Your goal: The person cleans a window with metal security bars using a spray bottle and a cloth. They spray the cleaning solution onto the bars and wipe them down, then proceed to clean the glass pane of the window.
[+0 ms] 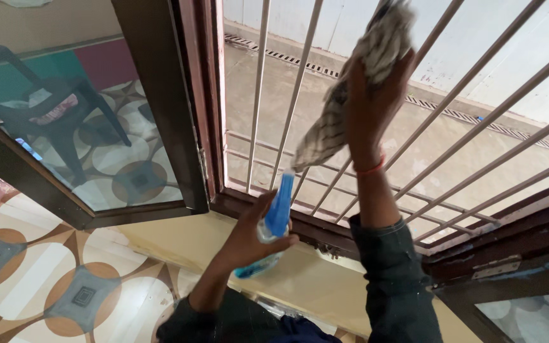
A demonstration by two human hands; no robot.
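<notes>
My right hand (371,105) is raised against the window's white metal bars (295,95) and grips a checked grey-and-white cloth (357,82), which hangs down over the bars. My left hand (249,238) is lower, just below the dark brown window frame (249,206), and holds a blue spray bottle (276,222) with its blue nozzle pointing up toward the bars. A red thread band circles my right wrist. Both arms wear dark sleeves.
An open glass window pane (84,127) in a dark frame swings out at the left, reflecting a dark plastic chair (46,108). A patterned tile floor (39,279) lies below. Outside the bars is a concrete yard with a drain grating (300,62). A second pane sits at the lower right.
</notes>
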